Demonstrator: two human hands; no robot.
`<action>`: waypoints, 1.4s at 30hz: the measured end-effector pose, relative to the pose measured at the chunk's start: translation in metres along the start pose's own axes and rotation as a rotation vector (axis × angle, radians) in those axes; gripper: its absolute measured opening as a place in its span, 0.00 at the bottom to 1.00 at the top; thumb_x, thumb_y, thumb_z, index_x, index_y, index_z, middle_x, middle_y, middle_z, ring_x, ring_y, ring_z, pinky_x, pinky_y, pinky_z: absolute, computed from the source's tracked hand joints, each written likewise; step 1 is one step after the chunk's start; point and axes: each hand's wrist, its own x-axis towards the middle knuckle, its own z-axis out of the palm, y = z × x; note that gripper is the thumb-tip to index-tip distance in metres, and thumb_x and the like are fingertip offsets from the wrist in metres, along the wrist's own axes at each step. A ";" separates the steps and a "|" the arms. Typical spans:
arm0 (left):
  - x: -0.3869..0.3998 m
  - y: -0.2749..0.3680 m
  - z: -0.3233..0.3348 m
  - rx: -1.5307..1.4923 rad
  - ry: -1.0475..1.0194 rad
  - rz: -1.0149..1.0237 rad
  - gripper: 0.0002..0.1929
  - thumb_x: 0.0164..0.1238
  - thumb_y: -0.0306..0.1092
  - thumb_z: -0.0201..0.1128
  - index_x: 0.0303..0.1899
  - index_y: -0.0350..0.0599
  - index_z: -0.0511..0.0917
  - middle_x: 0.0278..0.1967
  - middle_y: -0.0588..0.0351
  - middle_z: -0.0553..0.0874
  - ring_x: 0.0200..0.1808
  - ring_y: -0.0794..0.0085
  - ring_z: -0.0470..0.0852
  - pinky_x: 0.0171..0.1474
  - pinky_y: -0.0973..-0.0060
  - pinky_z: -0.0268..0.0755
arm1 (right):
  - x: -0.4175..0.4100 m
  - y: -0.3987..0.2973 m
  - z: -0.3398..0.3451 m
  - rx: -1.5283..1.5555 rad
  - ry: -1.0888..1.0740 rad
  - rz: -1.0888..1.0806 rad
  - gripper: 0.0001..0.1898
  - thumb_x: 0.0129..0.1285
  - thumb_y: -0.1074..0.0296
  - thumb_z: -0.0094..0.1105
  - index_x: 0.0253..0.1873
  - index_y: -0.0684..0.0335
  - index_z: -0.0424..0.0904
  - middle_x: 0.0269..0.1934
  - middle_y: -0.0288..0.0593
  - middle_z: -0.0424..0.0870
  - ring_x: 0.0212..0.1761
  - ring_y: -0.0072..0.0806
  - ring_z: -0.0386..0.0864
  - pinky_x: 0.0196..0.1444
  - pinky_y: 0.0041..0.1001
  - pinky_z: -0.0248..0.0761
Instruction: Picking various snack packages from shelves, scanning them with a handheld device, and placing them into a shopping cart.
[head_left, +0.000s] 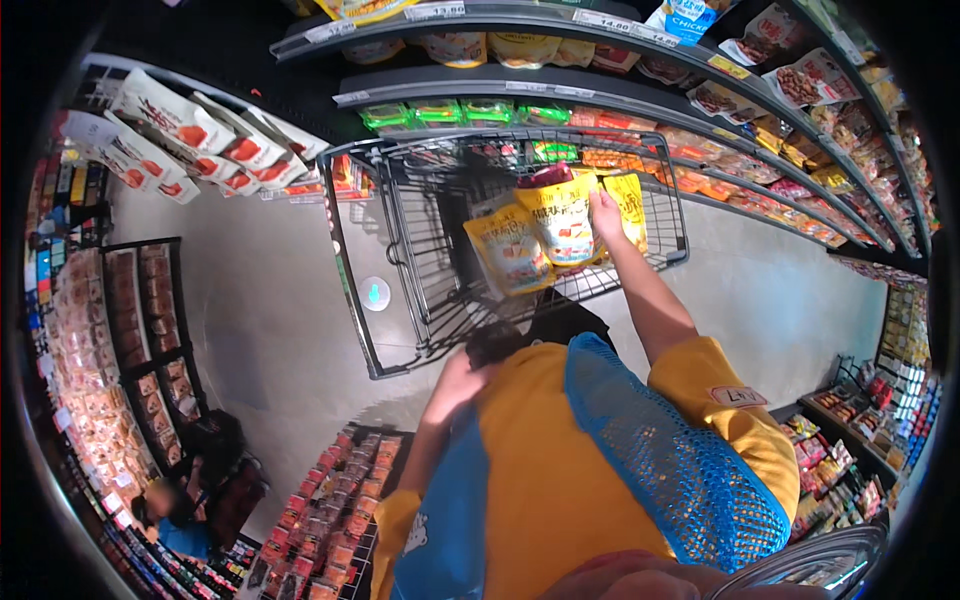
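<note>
A wire shopping cart (679, 202) stands before me with several yellow snack pouches in it. My right hand (606, 216) grips the upper edge of the middle yellow pouch (562, 229). Another yellow pouch (508, 251) leans to its left, and one more (630, 199) shows behind my fingers. A dark red package (545, 175) lies partly hidden behind them. Close to my body, beside the cart's lower left side, my left hand (459, 382) is by a dark object (491, 343); its fingers are blurred and partly hidden, so its hold cannot be made out.
Shelves (600, 94) of bagged snacks curve along the far side and right. White pouches (180, 120) hang at upper left. A packaged-food display (330, 517) stands near my left side. Two people (176, 517) are at lower left. Grey floor (255, 285) surrounds the cart.
</note>
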 end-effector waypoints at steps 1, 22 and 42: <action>-0.009 -0.021 0.001 -0.048 0.030 -0.050 0.13 0.67 0.31 0.68 0.51 0.41 0.82 0.38 0.63 0.85 0.35 0.83 0.78 0.40 0.79 0.73 | 0.011 0.017 -0.004 -0.149 0.000 0.095 0.16 0.78 0.59 0.50 0.55 0.66 0.81 0.45 0.41 0.87 0.45 0.22 0.81 0.50 0.25 0.73; 0.010 0.047 0.026 0.176 -0.050 -0.209 0.17 0.63 0.45 0.72 0.45 0.44 0.85 0.27 0.62 0.84 0.26 0.80 0.79 0.31 0.76 0.72 | -0.185 -0.004 -0.101 -1.327 0.055 -0.248 0.19 0.70 0.50 0.54 0.55 0.55 0.84 0.63 0.51 0.75 0.72 0.50 0.65 0.72 0.60 0.50; 0.001 0.051 0.106 0.409 -0.206 -0.065 0.23 0.64 0.46 0.71 0.54 0.41 0.82 0.30 0.62 0.84 0.29 0.82 0.80 0.33 0.77 0.74 | -0.224 -0.012 -0.145 -1.156 -0.311 -0.401 0.35 0.57 0.51 0.70 0.71 0.45 0.71 0.71 0.55 0.66 0.78 0.56 0.56 0.77 0.52 0.51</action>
